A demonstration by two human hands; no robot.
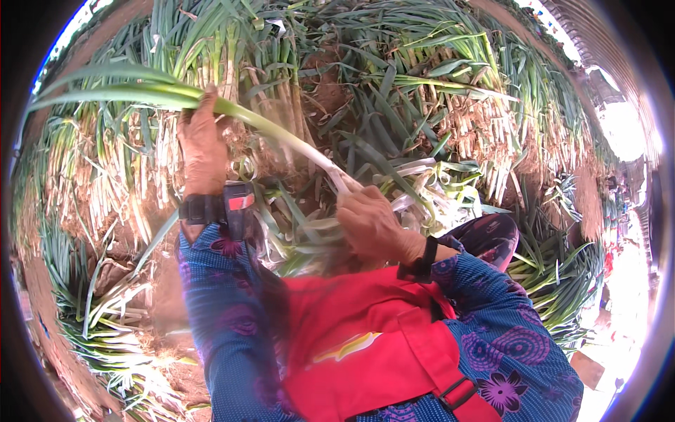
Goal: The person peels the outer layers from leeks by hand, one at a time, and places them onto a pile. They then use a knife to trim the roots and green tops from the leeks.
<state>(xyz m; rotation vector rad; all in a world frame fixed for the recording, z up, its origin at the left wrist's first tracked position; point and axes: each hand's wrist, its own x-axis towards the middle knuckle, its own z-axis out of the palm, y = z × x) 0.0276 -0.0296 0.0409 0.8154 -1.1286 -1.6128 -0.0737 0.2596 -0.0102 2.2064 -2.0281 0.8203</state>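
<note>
A long green onion (281, 131) slants across in front of me, its green leaves to the far left and its white end toward the right. My left hand (204, 144) is closed round it where the leaves begin. At the white end my right hand (369, 221) is closed too, with its fingers round the root end, which they hide. Beneath the right hand lies a heap of pale stripped leaves and peelings (450, 186).
Bundles of green onions (478, 130) lie along the far side, roots toward me. Another pile (123, 330) spreads at the near left, and more stalks (555, 288) lie at the right. Bare brown soil (176, 302) shows beside my left forearm. A corrugated sheet (590, 28) stands at the far right.
</note>
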